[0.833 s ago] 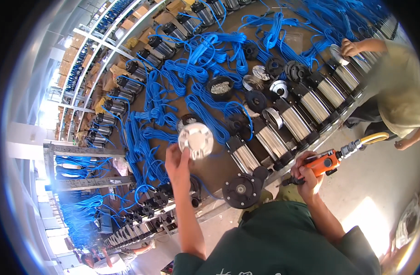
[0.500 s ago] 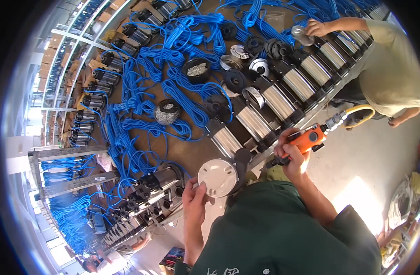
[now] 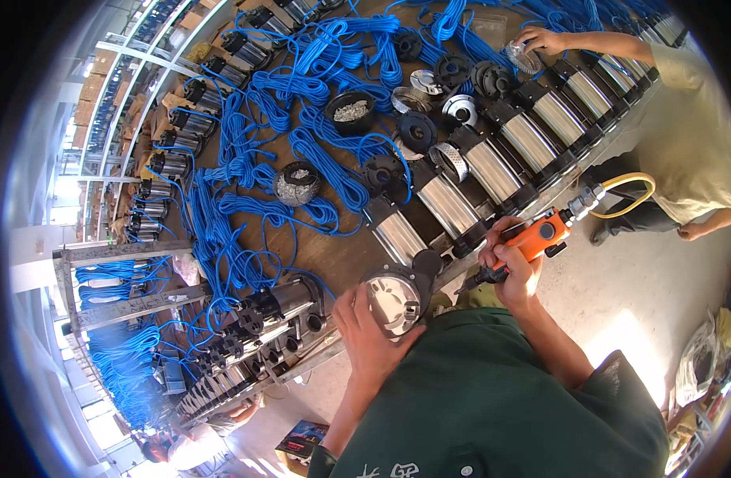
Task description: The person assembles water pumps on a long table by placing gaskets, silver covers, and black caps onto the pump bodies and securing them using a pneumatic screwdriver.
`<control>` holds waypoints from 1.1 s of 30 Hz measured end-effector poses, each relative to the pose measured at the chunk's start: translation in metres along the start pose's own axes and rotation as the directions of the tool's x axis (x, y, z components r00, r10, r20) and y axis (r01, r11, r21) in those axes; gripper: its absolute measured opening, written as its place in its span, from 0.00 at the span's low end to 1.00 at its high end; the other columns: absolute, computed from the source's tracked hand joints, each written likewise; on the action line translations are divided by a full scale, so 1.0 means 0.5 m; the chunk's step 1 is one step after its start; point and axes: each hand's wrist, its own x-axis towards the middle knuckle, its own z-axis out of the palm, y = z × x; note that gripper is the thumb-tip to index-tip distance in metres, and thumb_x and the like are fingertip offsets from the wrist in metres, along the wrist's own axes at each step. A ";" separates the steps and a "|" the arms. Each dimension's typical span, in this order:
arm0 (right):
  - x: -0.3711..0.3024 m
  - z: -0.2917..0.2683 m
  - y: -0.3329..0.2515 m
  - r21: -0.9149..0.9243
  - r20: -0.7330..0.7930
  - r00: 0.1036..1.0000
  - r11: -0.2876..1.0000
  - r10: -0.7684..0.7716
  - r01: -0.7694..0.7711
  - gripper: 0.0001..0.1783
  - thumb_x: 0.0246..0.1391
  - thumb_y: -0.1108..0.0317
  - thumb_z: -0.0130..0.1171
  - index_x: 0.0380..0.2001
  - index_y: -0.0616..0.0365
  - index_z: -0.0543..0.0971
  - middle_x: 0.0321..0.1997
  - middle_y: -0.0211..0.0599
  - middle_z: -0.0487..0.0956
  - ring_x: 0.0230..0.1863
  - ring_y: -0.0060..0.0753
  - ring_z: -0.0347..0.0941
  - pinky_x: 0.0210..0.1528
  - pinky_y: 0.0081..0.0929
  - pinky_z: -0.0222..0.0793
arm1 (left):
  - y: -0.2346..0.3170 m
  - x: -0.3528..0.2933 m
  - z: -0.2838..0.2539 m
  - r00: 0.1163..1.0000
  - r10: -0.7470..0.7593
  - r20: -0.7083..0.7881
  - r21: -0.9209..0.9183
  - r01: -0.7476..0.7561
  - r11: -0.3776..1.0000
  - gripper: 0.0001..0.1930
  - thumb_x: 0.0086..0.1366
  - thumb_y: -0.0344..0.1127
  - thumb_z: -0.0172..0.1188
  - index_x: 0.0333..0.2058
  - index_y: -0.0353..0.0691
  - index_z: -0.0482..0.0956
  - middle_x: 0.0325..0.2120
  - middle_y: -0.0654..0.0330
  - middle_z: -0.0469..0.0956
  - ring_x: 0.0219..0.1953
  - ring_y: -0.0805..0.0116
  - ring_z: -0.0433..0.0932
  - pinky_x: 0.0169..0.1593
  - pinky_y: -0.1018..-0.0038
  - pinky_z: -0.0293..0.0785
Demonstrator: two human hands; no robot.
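My left hand (image 3: 367, 338) curves round the near rim of a round end piece, thumb and fingers against its edge. Within that rim sits a pale slotted metal disc (image 3: 395, 304). A black pump housing (image 3: 426, 269) borders the disc and joins a shiny metal pump body (image 3: 396, 233) lying on the bench. Off to the right, my right hand (image 3: 515, 267) grips an orange air screwdriver (image 3: 536, 238), its dark nose pointing left, apart from the disc. A yellow air hose (image 3: 638, 178) runs from the tool's metal fitting.
More metal pumps (image 3: 493, 166) lie in a row along the bench edge. Blue cable coils (image 3: 326, 171) cover much of the bench, with bowls of small metal parts (image 3: 297, 185) among them. A co-worker's hand (image 3: 539, 40) holds a metal strainer (image 3: 523, 58) at the far right.
The pale disc has gone from held out by its edge to sitting inside the rim. My left hand has moved right and wraps closer round it. The screwdriver has barely moved.
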 end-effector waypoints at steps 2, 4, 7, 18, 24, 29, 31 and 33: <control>-0.003 -0.002 -0.001 0.009 -0.011 1.000 1.000 0.004 -0.003 0.16 0.44 0.80 0.50 0.41 0.65 0.71 0.31 0.41 0.73 0.23 0.29 0.68 0.29 0.28 0.68 | -0.016 -0.001 0.010 0.997 0.043 -0.069 -0.163 -0.054 0.985 0.53 0.37 0.40 0.79 0.60 0.33 0.58 0.54 0.42 0.63 0.54 0.43 0.65 0.54 0.55 0.67; -0.001 -0.010 0.000 0.007 -0.018 1.000 1.000 -0.002 0.002 0.17 0.44 0.80 0.50 0.42 0.65 0.71 0.31 0.41 0.73 0.24 0.29 0.68 0.30 0.28 0.68 | -0.019 0.022 -0.005 0.983 0.153 -0.096 -0.210 -0.171 0.963 0.51 0.36 0.38 0.78 0.59 0.34 0.60 0.54 0.43 0.64 0.53 0.42 0.66 0.54 0.56 0.68; -0.001 -0.020 0.002 0.004 -0.024 1.000 1.000 0.013 -0.013 0.17 0.45 0.80 0.49 0.42 0.64 0.71 0.32 0.41 0.73 0.25 0.29 0.68 0.31 0.29 0.68 | -0.024 0.067 -0.024 0.949 0.273 0.159 -0.111 -0.258 0.960 0.49 0.36 0.37 0.78 0.59 0.35 0.63 0.56 0.45 0.64 0.54 0.42 0.66 0.54 0.56 0.68; -0.003 -0.034 0.019 -0.021 -0.065 0.996 0.997 0.066 -0.068 0.17 0.45 0.79 0.49 0.42 0.63 0.71 0.33 0.41 0.73 0.25 0.29 0.68 0.31 0.30 0.69 | -0.051 0.101 -0.021 0.913 0.273 0.304 -0.319 -0.172 0.932 0.54 0.34 0.34 0.78 0.61 0.33 0.58 0.59 0.43 0.63 0.59 0.42 0.64 0.61 0.56 0.64; -0.006 -0.026 0.027 -0.039 -0.072 0.995 0.997 0.070 -0.073 0.17 0.45 0.78 0.50 0.42 0.63 0.70 0.33 0.41 0.73 0.25 0.29 0.68 0.31 0.30 0.69 | -0.064 0.105 -0.018 0.893 0.292 0.342 -0.308 -0.188 0.933 0.52 0.39 0.38 0.76 0.63 0.33 0.56 0.58 0.44 0.64 0.59 0.44 0.65 0.61 0.59 0.64; -0.004 -0.016 0.028 -0.044 -0.060 0.996 0.997 0.066 -0.069 0.17 0.45 0.78 0.51 0.42 0.63 0.70 0.33 0.41 0.73 0.25 0.28 0.68 0.30 0.30 0.69 | -0.066 0.104 -0.017 0.898 0.279 0.341 -0.321 -0.168 0.932 0.53 0.39 0.38 0.76 0.63 0.33 0.55 0.59 0.43 0.63 0.60 0.44 0.65 0.62 0.59 0.64; -0.004 -0.013 0.028 -0.036 -0.078 0.994 0.996 0.073 -0.076 0.17 0.44 0.78 0.51 0.41 0.63 0.70 0.33 0.41 0.73 0.25 0.29 0.68 0.30 0.29 0.69 | -0.067 0.104 -0.019 0.895 0.280 0.347 -0.319 -0.168 0.933 0.53 0.39 0.38 0.76 0.63 0.33 0.55 0.59 0.43 0.62 0.60 0.44 0.64 0.62 0.59 0.64; -0.002 -0.013 0.028 -0.034 -0.089 0.993 0.996 0.077 -0.080 0.17 0.44 0.78 0.51 0.41 0.63 0.71 0.33 0.41 0.73 0.25 0.29 0.68 0.30 0.29 0.69 | -0.065 0.107 -0.020 0.892 0.281 0.355 -0.313 -0.171 0.934 0.54 0.39 0.38 0.76 0.63 0.33 0.54 0.59 0.43 0.62 0.61 0.44 0.63 0.62 0.59 0.64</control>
